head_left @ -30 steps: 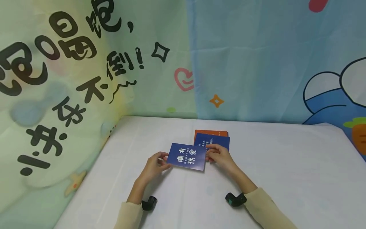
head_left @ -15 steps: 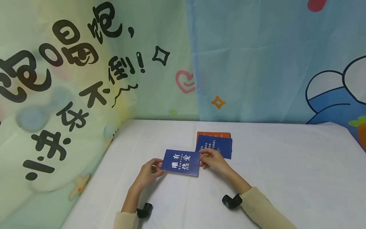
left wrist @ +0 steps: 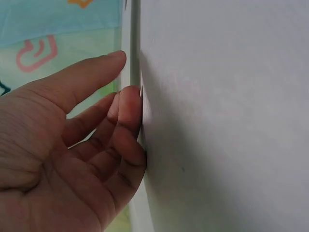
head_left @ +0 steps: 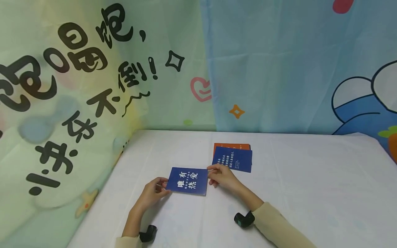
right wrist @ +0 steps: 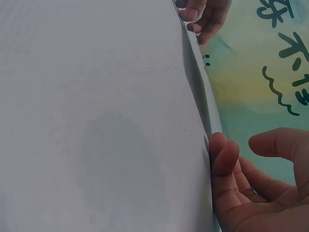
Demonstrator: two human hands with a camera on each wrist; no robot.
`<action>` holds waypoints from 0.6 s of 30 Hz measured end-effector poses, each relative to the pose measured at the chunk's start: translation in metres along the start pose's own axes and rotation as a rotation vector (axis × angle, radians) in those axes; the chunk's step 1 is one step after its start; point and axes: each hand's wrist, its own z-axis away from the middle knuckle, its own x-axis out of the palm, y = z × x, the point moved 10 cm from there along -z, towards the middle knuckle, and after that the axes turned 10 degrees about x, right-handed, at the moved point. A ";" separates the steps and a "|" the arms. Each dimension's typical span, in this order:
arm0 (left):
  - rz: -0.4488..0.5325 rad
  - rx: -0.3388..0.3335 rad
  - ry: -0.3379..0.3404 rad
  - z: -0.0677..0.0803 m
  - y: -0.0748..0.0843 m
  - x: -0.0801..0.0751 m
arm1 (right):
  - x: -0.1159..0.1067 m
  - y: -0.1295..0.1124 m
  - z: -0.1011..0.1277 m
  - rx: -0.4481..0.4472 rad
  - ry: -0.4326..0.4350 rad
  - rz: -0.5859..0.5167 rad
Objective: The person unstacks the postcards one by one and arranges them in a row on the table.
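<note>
A thin blue booklet (head_left: 187,181) with white Chinese lettering lies nearly level, close over the white table. My left hand (head_left: 150,193) holds its left edge, with thumb and fingers bent around it. At the opposite edge, my right hand (head_left: 224,177) grips near the far right corner. Up close in the left wrist view, the left hand (left wrist: 77,130) has its fingers curled low beside the table surface, the thumb above them. The right wrist view shows the right hand (right wrist: 265,179) in a similar pose, with the left fingertips (right wrist: 207,29) at the far end.
Behind my right hand lies another blue booklet (head_left: 238,160), partly over an orange booklet (head_left: 231,145). The white table (head_left: 294,179) reaches back to a printed cloth backdrop (head_left: 263,69). A black wrist camera (head_left: 244,219) sits at my right sleeve, another black camera (head_left: 148,234) at the left.
Both hands have carried the lettered blue booklet left and toward me, away from the pile. More of the blue booklet behind now shows. The view has shifted slightly.
</note>
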 end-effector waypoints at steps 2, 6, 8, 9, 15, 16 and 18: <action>-0.012 -0.013 -0.006 0.003 -0.004 -0.001 | 0.004 0.001 -0.001 0.001 -0.007 0.007; -0.017 -0.026 -0.008 0.007 -0.008 -0.001 | 0.006 0.001 -0.001 -0.010 -0.002 0.049; -0.016 -0.023 -0.008 0.008 -0.008 -0.001 | 0.005 0.001 -0.001 -0.020 0.012 0.076; -0.014 -0.019 -0.008 0.008 -0.007 -0.001 | 0.005 0.000 -0.001 -0.026 0.019 0.087; -0.007 -0.024 -0.007 0.013 -0.010 -0.003 | 0.010 -0.006 0.003 -0.092 0.032 0.245; -0.009 -0.027 -0.010 0.014 -0.010 -0.003 | 0.011 -0.007 0.004 -0.102 0.035 0.270; -0.016 -0.019 -0.018 0.016 -0.010 -0.003 | 0.012 -0.008 0.005 -0.111 0.044 0.292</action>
